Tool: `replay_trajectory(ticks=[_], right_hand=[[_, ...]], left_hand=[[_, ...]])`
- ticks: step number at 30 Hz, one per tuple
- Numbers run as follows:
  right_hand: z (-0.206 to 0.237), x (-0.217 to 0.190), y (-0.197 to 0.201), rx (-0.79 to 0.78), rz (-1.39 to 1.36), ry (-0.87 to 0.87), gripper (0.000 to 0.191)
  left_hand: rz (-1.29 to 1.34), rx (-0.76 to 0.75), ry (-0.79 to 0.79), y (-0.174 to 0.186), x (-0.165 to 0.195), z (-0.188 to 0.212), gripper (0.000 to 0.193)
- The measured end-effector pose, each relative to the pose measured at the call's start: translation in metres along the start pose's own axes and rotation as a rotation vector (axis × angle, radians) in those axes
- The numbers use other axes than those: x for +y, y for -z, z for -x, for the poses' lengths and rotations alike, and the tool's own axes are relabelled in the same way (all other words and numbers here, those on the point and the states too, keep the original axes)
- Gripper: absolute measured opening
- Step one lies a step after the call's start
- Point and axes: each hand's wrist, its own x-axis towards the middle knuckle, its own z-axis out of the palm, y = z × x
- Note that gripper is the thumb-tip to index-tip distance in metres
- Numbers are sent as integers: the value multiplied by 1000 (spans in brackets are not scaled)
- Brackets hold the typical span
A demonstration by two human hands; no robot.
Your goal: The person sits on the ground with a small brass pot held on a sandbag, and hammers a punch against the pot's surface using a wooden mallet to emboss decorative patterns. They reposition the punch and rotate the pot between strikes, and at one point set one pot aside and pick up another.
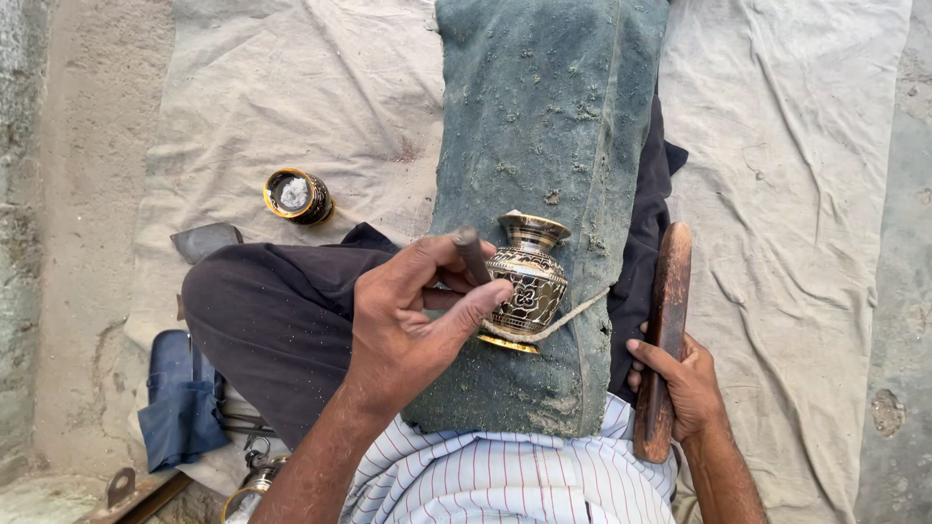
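Observation:
A small engraved brass vase [529,277] lies on its side on a green padded cushion [544,116] across my lap, tied by a cord [568,318] near its base. My left hand [413,311] pinches a short metal chisel [472,254] whose tip rests against the vase's body, thumb touching the vase. My right hand [684,383] grips a long wooden stick [665,330], held upright beside the cushion's right edge, apart from the vase.
A round black and gold pot [298,196] with white filling stands on the pale cloth [796,175] at the left. A dark flat stone [204,240], blue fabric [180,398] and metal tools [254,475] lie beside my left knee.

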Motion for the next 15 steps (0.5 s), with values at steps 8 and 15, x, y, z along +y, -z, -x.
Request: replay_trajectory(ticks=[8, 15], right_hand=[[-3, -1, -1, 27, 21, -25, 39], [1, -11, -10, 44, 130, -31, 36]], left_hand=[[-261, -45, -58, 6, 8, -5, 29], [-383, 20, -99, -6, 3, -20, 24]])
